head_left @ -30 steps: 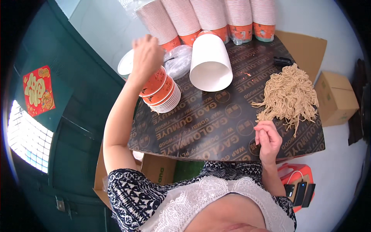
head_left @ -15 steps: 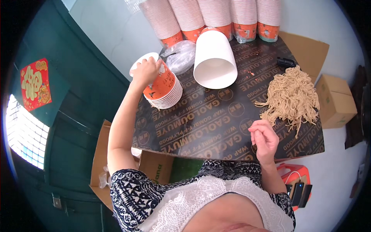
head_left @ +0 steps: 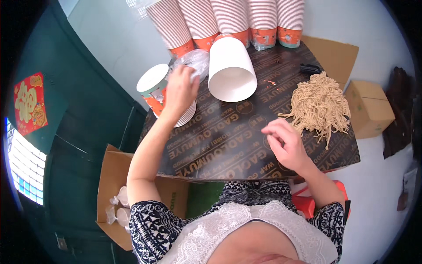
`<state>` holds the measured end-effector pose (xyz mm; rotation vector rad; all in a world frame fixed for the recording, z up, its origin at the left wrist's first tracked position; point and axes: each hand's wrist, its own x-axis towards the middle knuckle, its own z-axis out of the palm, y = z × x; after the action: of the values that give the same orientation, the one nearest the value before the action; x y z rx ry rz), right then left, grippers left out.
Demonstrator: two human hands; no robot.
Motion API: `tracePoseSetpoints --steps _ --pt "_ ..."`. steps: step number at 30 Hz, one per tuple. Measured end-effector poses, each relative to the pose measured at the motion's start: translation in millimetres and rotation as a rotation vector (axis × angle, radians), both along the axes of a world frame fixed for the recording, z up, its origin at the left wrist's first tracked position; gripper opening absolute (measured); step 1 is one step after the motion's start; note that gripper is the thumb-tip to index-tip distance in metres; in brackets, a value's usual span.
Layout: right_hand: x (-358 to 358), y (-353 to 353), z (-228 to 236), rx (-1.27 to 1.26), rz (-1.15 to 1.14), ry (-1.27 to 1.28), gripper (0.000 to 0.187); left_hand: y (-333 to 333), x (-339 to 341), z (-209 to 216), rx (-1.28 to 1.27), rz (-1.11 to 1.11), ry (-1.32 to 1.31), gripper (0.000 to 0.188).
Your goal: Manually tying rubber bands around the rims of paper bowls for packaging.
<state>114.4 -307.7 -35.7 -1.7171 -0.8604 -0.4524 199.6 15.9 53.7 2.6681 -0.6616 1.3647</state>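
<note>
My left hand (head_left: 181, 90) hovers beside and partly over a stack of paper cups (head_left: 154, 104) at the table's left. Its fingers are bent and slightly blurred, the thumb stands apart, and nothing shows in its grasp. The stack stands upside down, orange and green with a white base on top and white rims below. My right hand (head_left: 285, 143) is above the near right of the table, fingers loosely curled, with a gap between thumb and forefinger. Just beyond it lies a heap of tan strings (head_left: 318, 103). A large white cylinder (head_left: 232, 59) lies centrally, its open mouth toward me.
Tall stacks of orange cups (head_left: 231, 22) line the dark table's (head_left: 206, 149) back edge. Near them lie a clear plastic bag (head_left: 196, 61) and a small black object (head_left: 310, 68). An open carton (head_left: 107, 189) holds bagged cups at lower left; another carton (head_left: 369, 108) stands right.
My left hand has let go of the cup stack's top and moved right, and the stack stands more upright. My right hand has moved slightly left, its thumb and forefinger now apart.
</note>
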Motion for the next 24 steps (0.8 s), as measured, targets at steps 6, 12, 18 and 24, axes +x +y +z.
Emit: tracePoseSetpoints --steps 6,12,18,24 --pt "77.2 18.2 -11.8 -0.145 -0.271 -0.094 0.021 -31.5 41.6 -42.9 -0.228 0.139 0.178 0.029" --pt "158.2 45.2 -38.4 -0.107 -0.393 -0.052 0.031 -41.6 59.1 -97.5 -0.722 0.195 0.106 0.018" --pt "191.4 70.2 -50.8 0.032 -0.455 -0.077 0.022 -40.5 57.6 -118.5 -0.865 0.128 0.106 0.017" --pt "191.8 79.4 -55.7 0.040 -0.551 -0.074 0.017 -39.2 59.0 -141.0 -0.906 0.143 0.064 0.014"
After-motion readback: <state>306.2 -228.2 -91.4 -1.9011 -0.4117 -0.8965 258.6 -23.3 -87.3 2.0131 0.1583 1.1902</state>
